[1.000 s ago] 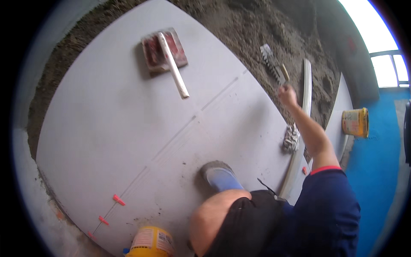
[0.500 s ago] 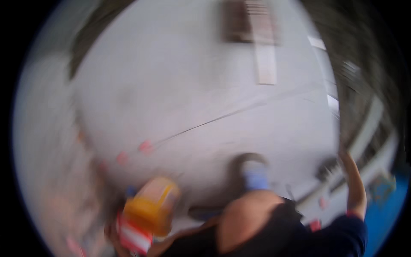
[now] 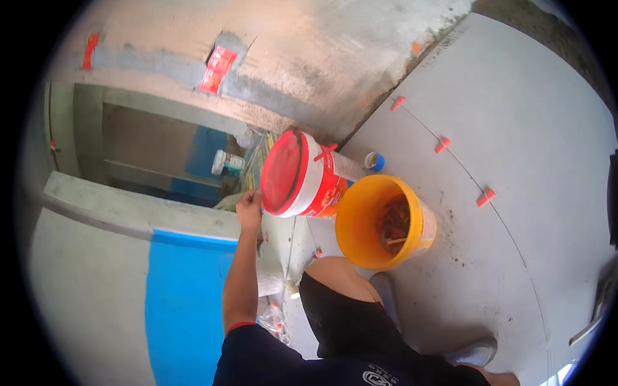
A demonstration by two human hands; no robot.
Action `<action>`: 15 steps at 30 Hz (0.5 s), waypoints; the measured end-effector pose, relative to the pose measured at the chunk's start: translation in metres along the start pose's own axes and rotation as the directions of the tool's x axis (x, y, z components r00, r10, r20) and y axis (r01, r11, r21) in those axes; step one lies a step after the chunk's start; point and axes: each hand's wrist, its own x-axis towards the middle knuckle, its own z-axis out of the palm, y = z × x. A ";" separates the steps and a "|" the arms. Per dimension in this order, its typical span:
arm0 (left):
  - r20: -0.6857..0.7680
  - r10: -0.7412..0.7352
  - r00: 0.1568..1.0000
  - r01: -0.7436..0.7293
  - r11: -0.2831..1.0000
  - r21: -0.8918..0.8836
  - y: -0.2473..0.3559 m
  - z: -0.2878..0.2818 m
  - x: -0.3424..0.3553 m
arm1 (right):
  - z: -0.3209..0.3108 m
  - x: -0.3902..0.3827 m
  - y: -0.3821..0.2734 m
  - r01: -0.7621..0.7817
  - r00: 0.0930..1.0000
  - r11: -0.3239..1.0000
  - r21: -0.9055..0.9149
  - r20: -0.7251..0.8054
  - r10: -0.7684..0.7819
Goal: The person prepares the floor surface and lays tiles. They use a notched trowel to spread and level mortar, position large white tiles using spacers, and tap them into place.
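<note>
Left hand at the rim of the red-lidded bucket

Observed from close by: the person is crouched over pale grey slabs (image 3: 489, 257). The left hand (image 3: 248, 209) is at the near-left edge of the red lid on a red-and-white bucket (image 3: 325, 190). Its fingers are curled in, with little space between them. Contact looks likely, but I cannot tell whether they have hold of the rim or only rest by it. Right hand: out of my sight, grip cannot be told.

Bucket position: just left of a yellow bucket (image 3: 421, 228), whose wall hides part of its lower side. The yellow one is open at the top; orange-red pieces (image 3: 396, 222) lie in the bottom, too jumbled to tell apart. A small blue-and-white round item (image 3: 374, 161) sits on the slab behind the two buckets.

Further right, three red clips (image 3: 442, 145) stand along a slab joint, well apart from the hand. A blue-grey boot (image 3: 473, 354) is planted on the slab. Left of the arm: a bright blue patch (image 3: 187, 296). Rear wall (image 3: 322, 58): rough plaster bearing red rectangular pieces (image 3: 217, 69).
</note>
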 end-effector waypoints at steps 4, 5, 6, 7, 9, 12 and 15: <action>-0.065 -0.240 0.969 0.233 0.967 -0.102 -0.059 -0.005 -0.023 | 0.074 -0.018 -0.137 0.196 0.952 0.967 0.165 0.206 -0.228; -0.094 -0.198 0.976 0.188 0.976 -0.107 -0.071 0.008 -0.034 | 0.100 -0.027 -0.171 0.236 0.918 0.949 0.209 0.272 -0.289; -0.127 -0.146 0.981 0.133 0.986 -0.104 -0.081 0.013 -0.034 | 0.132 -0.043 -0.205 0.262 0.865 0.929 0.260 0.364 -0.346; -0.107 -0.220 0.970 0.195 0.959 -0.204 -0.091 0.013 -0.032 | 0.169 -0.064 -0.239 0.277 0.800 0.912 0.303 0.453 -0.394; -0.114 -0.067 0.991 0.042 0.976 -0.213 -0.129 0.007 -0.025 | 0.261 -0.125 -0.307 0.295 0.612 0.888 0.354 0.644 -0.460; 0.003 0.122 0.993 -0.119 0.978 -0.173 -0.149 -0.003 -0.002 | 0.407 -0.271 -0.393 0.470 0.389 0.833 0.293 0.778 -0.493; 0.185 0.156 0.970 -0.159 0.987 0.003 -0.164 -0.027 -0.014 | 0.558 -0.405 -0.405 0.618 0.102 0.695 0.368 0.839 -0.534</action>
